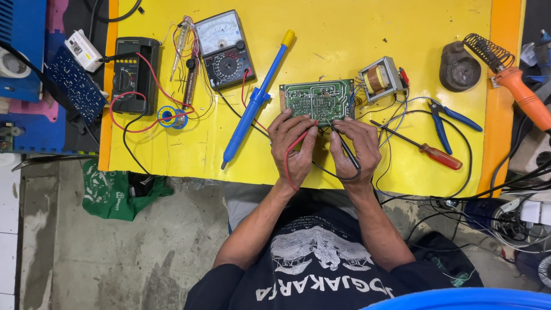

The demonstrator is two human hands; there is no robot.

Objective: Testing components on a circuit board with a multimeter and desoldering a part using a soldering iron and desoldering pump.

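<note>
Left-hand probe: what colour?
Red, lead too; the left hand holds it at the board. Head view.

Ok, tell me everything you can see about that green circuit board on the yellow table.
The circuit board is a small green rectangle lying flat, solder side up, with pale traces and silvery joints. It sits on the yellow table, just beyond the person's hands. The left hand touches a red probe to its near edge; the right hand brings a black probe there too. Thin wires run from its right side towards a small transformer.

Glossy yellow tabletop (344, 34), matt green circuit board (317, 99), rough concrete floor (115, 258)
</note>
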